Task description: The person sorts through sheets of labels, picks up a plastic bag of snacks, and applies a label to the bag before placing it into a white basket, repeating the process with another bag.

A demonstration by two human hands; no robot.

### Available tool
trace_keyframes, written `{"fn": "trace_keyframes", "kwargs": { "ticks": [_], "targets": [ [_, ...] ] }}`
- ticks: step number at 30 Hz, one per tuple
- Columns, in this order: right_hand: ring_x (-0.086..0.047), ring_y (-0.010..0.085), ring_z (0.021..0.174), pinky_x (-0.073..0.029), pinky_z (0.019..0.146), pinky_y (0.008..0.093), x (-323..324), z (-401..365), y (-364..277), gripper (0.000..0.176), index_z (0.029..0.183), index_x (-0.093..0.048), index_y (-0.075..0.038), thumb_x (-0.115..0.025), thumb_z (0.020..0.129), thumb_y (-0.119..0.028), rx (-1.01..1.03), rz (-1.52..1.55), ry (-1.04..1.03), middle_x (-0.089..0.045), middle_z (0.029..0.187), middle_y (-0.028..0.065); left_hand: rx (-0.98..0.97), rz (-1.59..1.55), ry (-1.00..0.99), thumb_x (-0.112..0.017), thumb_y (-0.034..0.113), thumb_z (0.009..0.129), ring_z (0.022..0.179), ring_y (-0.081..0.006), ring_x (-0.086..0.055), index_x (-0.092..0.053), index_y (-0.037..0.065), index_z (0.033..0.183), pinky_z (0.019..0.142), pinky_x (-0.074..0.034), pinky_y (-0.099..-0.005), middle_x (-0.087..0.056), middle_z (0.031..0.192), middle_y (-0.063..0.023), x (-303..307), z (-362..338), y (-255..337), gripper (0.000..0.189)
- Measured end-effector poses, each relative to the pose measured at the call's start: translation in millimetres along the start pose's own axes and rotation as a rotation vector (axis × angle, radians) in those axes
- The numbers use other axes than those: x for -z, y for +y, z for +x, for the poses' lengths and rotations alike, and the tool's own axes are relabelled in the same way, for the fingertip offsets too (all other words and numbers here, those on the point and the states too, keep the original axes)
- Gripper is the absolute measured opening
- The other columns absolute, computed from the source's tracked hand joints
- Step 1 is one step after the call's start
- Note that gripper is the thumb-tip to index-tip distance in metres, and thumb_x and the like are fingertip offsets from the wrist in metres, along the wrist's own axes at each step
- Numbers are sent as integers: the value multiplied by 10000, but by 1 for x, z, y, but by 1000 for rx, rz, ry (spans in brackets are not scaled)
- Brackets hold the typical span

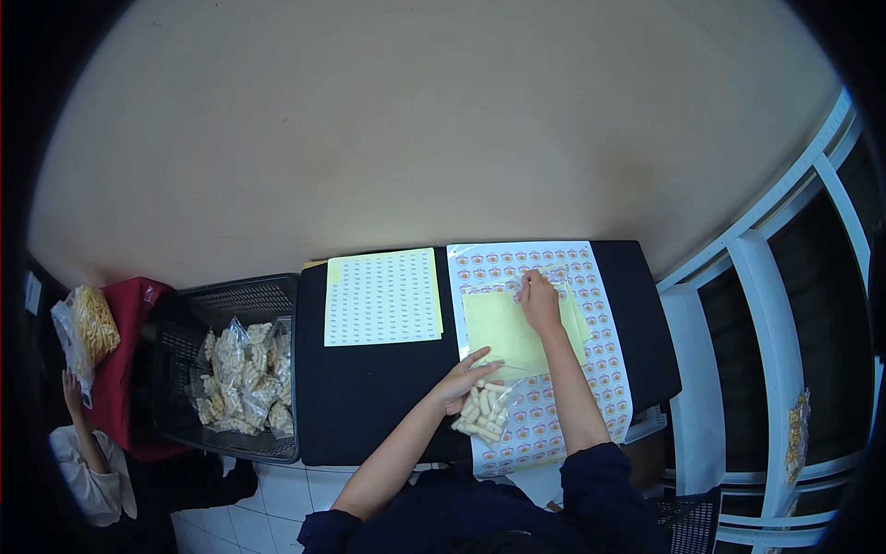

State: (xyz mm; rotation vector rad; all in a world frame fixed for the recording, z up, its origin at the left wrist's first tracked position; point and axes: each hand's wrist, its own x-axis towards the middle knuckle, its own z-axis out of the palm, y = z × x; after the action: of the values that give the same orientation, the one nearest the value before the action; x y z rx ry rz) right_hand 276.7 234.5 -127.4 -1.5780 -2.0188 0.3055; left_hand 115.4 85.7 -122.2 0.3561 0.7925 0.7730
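Note:
My left hand (459,381) grips the upper part of a clear plastic bag (484,411) filled with pale, finger-shaped snack pieces. The bag hangs over the lower part of a large sheet printed with rows of small round logo stickers (604,388). On that sheet lies a pale yellow paper (503,328), just above the bag. My right hand (538,300) is closed in a pinch over the paper's upper right part; whatever its fingertips hold is too small to make out. Left of these lies a second sheet with rows of small printed labels (383,295).
A black plastic crate (297,369) with several bagged snacks (245,379) stands left of the black-covered table (378,397). Farther left, another person's hand (72,388) is by a bag of yellowish snacks (92,323) on a red-covered surface (129,369). White shelving (697,379) rises at right.

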Motion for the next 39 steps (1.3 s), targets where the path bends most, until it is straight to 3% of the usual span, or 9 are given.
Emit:
{"fn": "trace_keyframes", "kwargs": {
  "ticks": [6,12,14,21,26,29,30,32,39],
  "targets": [
    [-570,165,853,-466,736,278,37,-48,-23,207,972,-526,-9,-455,886,-183,-358,1080,277,-567,991,97,-128,-68,75,-499,189,879,954,-235,-564,-179,29,1334,764,-503,-322,-492,1171,-158,-8,-14,5,580],
    [-518,109,929,-418,829,266,45,-139,-99,191,955,-532,-10,-423,905,-158,-250,1103,41,-515,1098,60,-441,-67,231,-346,226,930,965,-223,-549,-393,-13,1182,793,-491,-350,-542,1081,-157,11,-50,47,350],
    [-469,158,1083,-378,900,333,34,-154,-120,296,1162,-451,-3,-397,912,-153,-384,1359,-316,-490,1156,81,-482,-106,240,-325,223,934,986,-239,-540,-351,-12,1194,831,-467,-365,-538,1085,-163,19,-64,58,352],
    [-523,142,959,-407,851,312,11,-152,-182,198,1046,-475,-43,-408,914,-175,-550,1832,-248,-540,1022,64,-616,-111,133,-432,192,889,1163,-237,-396,-219,-2,1289,933,-379,-355,-380,1260,-168,45,-114,54,494],
    [-493,141,985,-383,857,296,-5,-150,-205,165,1008,-498,-46,-436,904,-158,-543,1753,-301,-529,1035,54,-674,109,131,-494,-3,836,1150,-184,-404,-171,-6,1314,924,-377,-301,-394,1231,-138,51,-140,41,577],
    [-492,142,908,-345,839,308,7,-136,-229,40,826,-594,-114,-584,793,-94,1,703,443,-535,944,24,-747,108,147,-498,-31,828,1129,-173,-418,-165,-14,1307,920,-379,-291,-398,1221,-147,58,-149,45,584],
    [-492,142,908,-345,839,308,16,-133,-232,40,826,-594,-114,-584,793,-94,8,705,440,-535,944,24,-765,132,155,-498,-26,830,1129,-174,-417,-161,-17,1304,922,-375,-291,-400,1217,-150,58,-152,47,582],
    [-500,141,882,-320,801,311,28,-130,-231,124,808,-621,-157,-653,702,-102,537,92,462,-540,863,-13,-778,155,164,-495,-26,832,1126,-174,-418,-158,-18,1303,923,-371,-291,-401,1213,-150,59,-157,48,579],
    [-526,109,841,-263,757,291,28,-117,-237,184,848,-638,-172,-676,669,-162,728,-44,409,-581,859,-54,-807,139,162,-486,-26,837,1116,-172,-424,-159,-16,1298,918,-365,-284,-398,1210,-147,55,-166,49,565]
  ]
}}
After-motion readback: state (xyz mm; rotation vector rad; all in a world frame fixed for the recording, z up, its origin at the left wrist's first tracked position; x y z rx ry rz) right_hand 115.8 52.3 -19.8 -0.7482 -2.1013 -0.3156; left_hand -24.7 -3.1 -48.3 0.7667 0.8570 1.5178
